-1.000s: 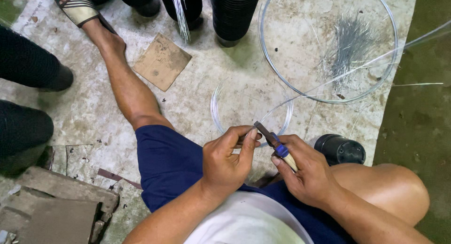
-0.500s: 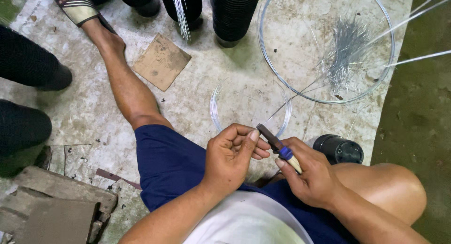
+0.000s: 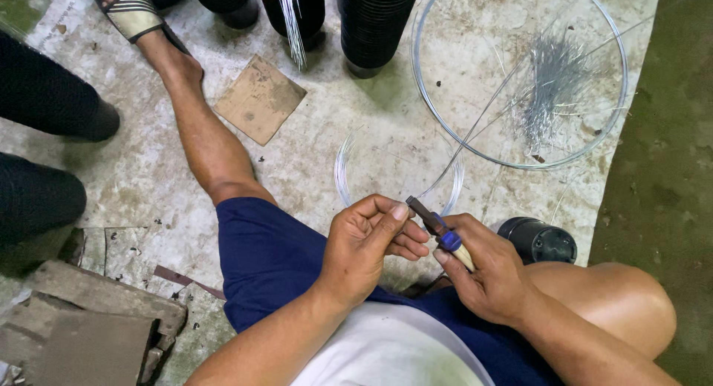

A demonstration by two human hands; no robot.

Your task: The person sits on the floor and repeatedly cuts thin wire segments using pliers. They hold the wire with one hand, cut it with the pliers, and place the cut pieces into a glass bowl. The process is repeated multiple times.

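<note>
Our right hand [image 3: 486,271] gripped pliers [image 3: 440,232]; left hand [image 3: 364,248] pinched wire [image 3: 445,170] beside them, bare sheet [image 3: 386,126] beyond the coil [image 3: 343,170].

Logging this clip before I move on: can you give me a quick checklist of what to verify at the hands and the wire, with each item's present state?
1. Right hand grips the blue-collared hand tool: ok.
2. Left hand pinches at the tool's tip: ok.
3. Thin silver wire runs from the tip to the large wire hoop: ok.
4. Wire seated in the tool's tip: cannot tell.
5. Small wire coil lies flat on the floor: ok.
6. Black round pot stands apart from the right hand: ok.
</note>
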